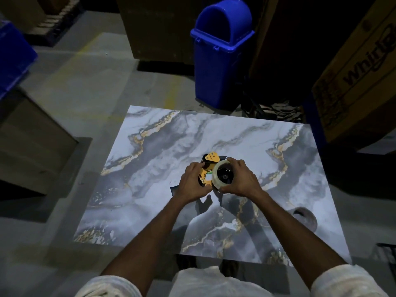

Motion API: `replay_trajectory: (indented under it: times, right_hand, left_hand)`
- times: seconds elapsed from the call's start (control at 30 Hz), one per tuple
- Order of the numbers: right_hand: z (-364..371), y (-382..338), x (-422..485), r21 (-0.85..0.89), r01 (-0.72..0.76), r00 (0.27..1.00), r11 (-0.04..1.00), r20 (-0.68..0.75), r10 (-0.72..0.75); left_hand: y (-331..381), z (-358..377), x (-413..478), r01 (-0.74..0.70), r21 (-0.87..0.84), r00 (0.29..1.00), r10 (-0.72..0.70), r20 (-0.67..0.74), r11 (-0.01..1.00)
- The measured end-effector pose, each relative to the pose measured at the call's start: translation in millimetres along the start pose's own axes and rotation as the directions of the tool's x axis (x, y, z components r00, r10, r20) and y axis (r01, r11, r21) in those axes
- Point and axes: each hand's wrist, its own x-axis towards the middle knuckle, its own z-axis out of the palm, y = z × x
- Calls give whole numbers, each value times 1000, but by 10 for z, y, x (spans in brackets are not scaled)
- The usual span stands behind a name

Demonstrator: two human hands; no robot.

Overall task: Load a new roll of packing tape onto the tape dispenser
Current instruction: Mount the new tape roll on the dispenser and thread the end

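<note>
Over the middle of the marble-patterned table (214, 136) I hold a yellow and black tape dispenser (208, 166). My left hand (192, 183) grips its body from the left. A clear roll of packing tape (216, 179) sits against the dispenser's right side, its dark hub showing through the core. My right hand (240, 179) curls round the roll, fingers over its top and thumb under it. The dispenser's handle is hidden by my hands.
A blue swing-lid bin (220, 54) stands on the floor behind the table. Large cardboard boxes (360, 82) stand at the right, another box (32, 142) at the left. A dark round object (306, 217) lies near the table's right edge.
</note>
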Motion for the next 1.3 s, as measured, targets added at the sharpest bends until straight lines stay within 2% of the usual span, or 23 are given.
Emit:
replay_trajectory:
  times: [0.17,0.37,0.6,0.83,1.13,1.3]
  right_hand:
    - [-7,21,46,-7,39,999,999,-1,-39]
    - [-55,53,121,-39,93,995,995,47,-91]
    - [-139,93,248,-123,227,967,966,151,-207]
    - [-93,132,315,-101,193,971,976,162,-175]
    - [-170,112,406,-121,234,952,965,230,-202]
    - [36,129,322,-101,90,985,991,154,-74]
  left_hand:
    - [-5,54,67,31,27,999,-31,17,999]
    - [61,67,80,39,-60,998,-41,-41,997]
    - [64,50,59,24,-112,996,-33,-78,993]
    - [54,77,44,57,-158,994,-71,-84,986]
    - [48,76,41,28,-177,997,-41,-71,984]
    - [39,91,54,46,-174,997,-57,-59,984]
